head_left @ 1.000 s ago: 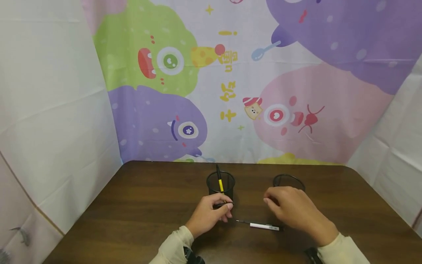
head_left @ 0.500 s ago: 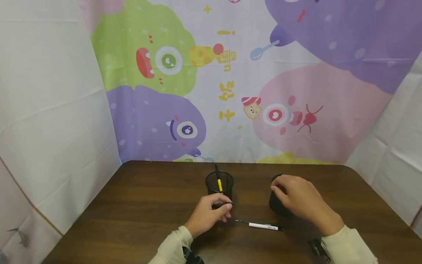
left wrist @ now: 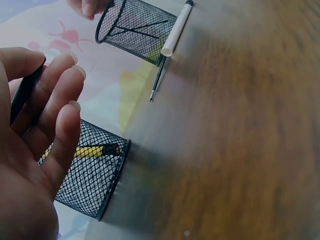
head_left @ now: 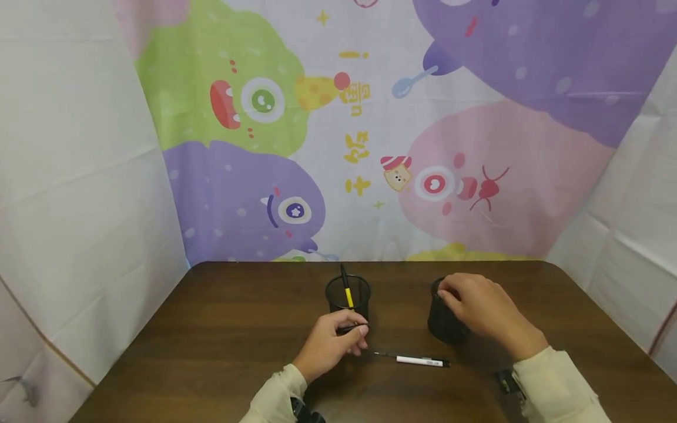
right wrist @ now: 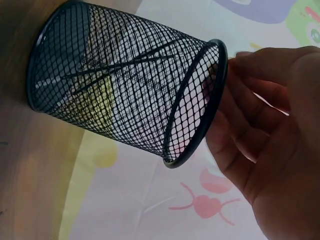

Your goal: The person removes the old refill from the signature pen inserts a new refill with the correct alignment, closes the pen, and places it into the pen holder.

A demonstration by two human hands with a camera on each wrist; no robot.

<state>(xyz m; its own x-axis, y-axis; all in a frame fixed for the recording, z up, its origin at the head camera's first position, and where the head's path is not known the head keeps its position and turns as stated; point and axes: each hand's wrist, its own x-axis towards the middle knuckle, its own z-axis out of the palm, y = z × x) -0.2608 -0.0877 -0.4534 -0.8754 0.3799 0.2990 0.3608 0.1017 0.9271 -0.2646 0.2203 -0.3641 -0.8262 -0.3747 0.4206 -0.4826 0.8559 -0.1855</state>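
Pinching left hand (head_left: 329,343): thumb and fingertips hold a slim black piece (left wrist: 23,95), the other fingers loosely bent; palm partly in view from the left wrist.
Black piece: up in the left hand, above the table and on the near side of the left cup; what it belongs to is hard to tell.
Right hand (head_left: 483,311): bent over the mouth of the right cup, fingertips at its rim; whether they grip the rim or something small there, I cannot tell.
Right cup (head_left: 445,324): black mesh, standing on the table under the right hand. Two thin dark lines cross behind its mesh; contents or seams, unclear.
Left cup (head_left: 362,309): black mesh too, upright, just beyond the left hand.
Yellow pen (head_left: 348,296): leaning in the left cup, black upper end above the rim.
White barrel (head_left: 419,361): lying on the table between the hands, nearer the person than the cups, black at its right end.
Refill (head_left: 385,354): thin and dark, at the barrel's left end, tip pointing left.
Table (head_left: 211,364): dark brown wood grain.
Sleeves (head_left: 277,390): pale, a dark device at each wrist.
Backdrop (head_left: 365,229): cloth with green, purple and pink one-eyed monsters.
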